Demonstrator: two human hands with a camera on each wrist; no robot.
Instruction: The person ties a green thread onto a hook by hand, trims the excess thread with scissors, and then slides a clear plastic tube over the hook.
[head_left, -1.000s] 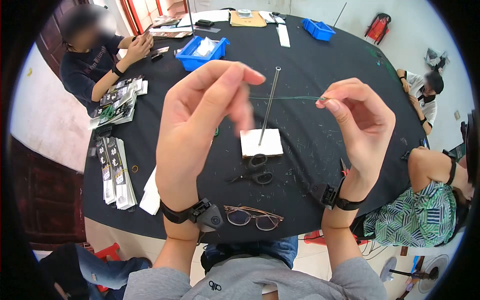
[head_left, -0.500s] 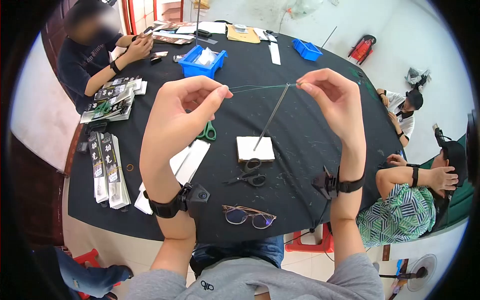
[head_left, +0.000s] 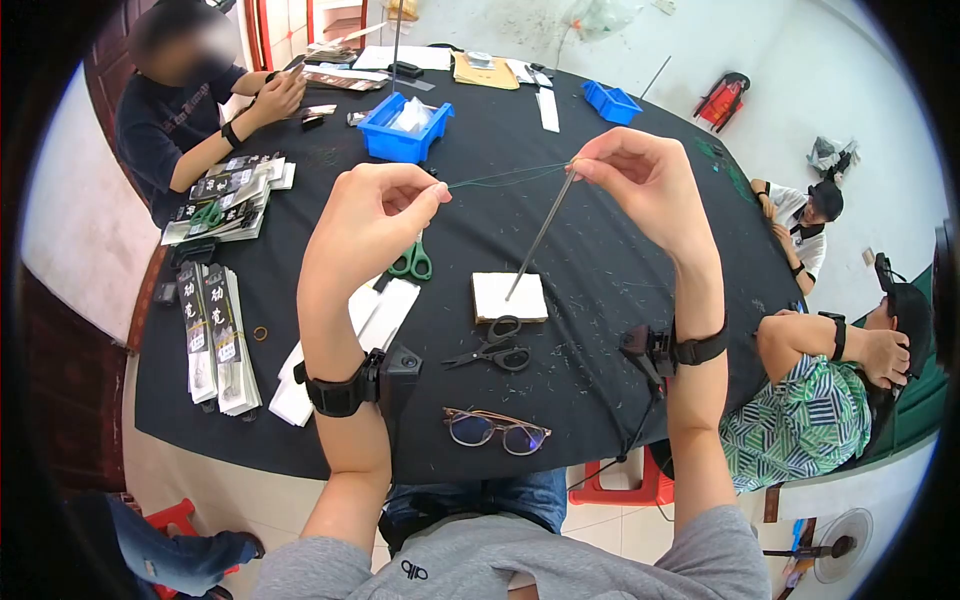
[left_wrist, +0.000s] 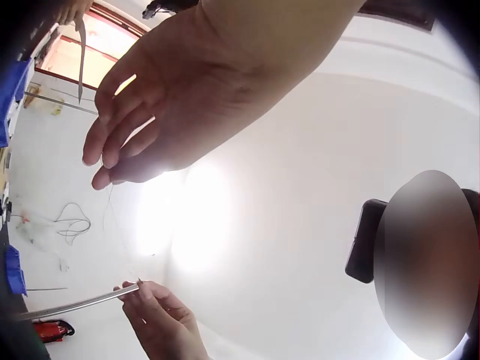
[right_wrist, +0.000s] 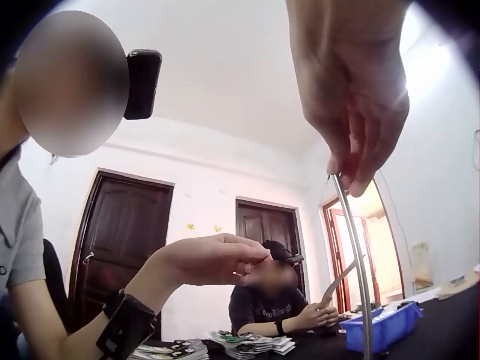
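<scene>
Your left hand (head_left: 372, 215) and right hand (head_left: 648, 190) pinched thread (head_left: 505, 180), fingertips together; a rod (head_left: 542, 234) reached your right fingertips.

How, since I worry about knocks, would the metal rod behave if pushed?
The metal rod looks straight, so probably stiff. Pushed near its top, it might tip, as the white block beneath looks small. Its shine suggests slipperiness.

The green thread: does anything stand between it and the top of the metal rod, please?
Nothing visible does. The green thread stretches through open air from the left hand to the right hand, which is at the top of the metal rod. The black scissors lie lower, on the table, out of its path.
</scene>
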